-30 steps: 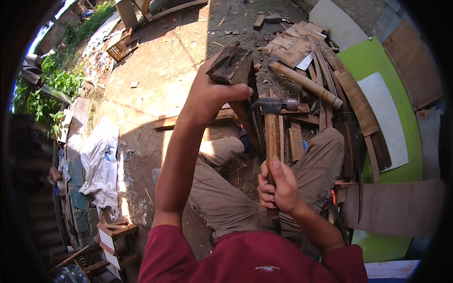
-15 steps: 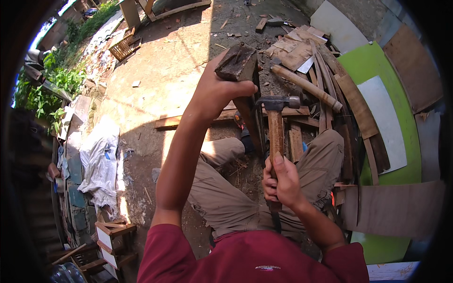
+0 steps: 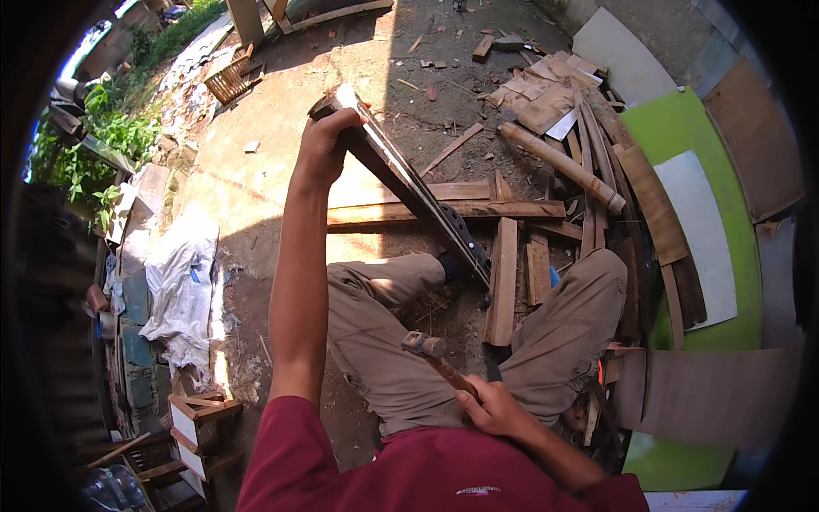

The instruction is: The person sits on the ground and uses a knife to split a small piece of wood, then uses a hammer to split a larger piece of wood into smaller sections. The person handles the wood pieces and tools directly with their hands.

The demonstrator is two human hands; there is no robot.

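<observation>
My left hand is closed around the raised upper end of a long, dark wooden plank. The plank slants down to the right, its lower end near the ground between my legs, beside a shorter brown wood block. Sunlight glares on its upper end. In front of my belly, my right hand grips a hammer by its wooden handle. The metal hammer head points up and left over my lap, apart from the plank.
Wooden boards lie across the ground past my feet. To the right are a bamboo pole, piled scrap wood and a green panel. A white sack and a small wooden frame are at the left.
The plank's top has swung left with my left hand, from nearly upright to a slant. My right hand has lowered the hammer from beside the plank to over my lap.
</observation>
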